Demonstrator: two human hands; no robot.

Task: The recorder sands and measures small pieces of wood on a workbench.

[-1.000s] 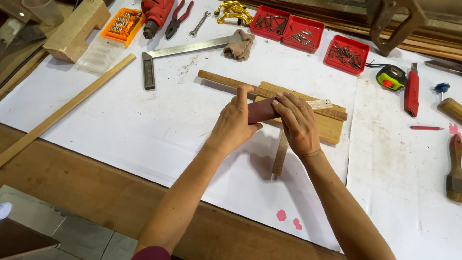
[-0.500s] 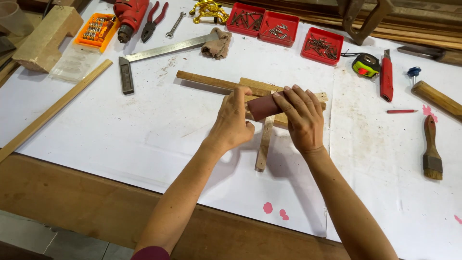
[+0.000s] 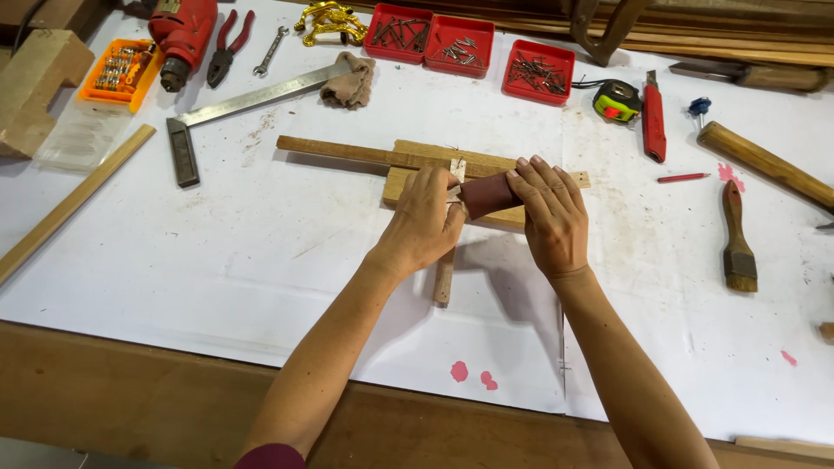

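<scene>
Left hand [image 3: 426,217] now farther down wooden strip [image 3: 445,274]

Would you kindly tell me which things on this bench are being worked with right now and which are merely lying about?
In use:
left hand
right hand
dark red sandpaper piece
thin wooden stick
flat wooden board

Lying about:
steel square
three red nail trays
tape measure
paintbrush
red pencil
pliers
</scene>
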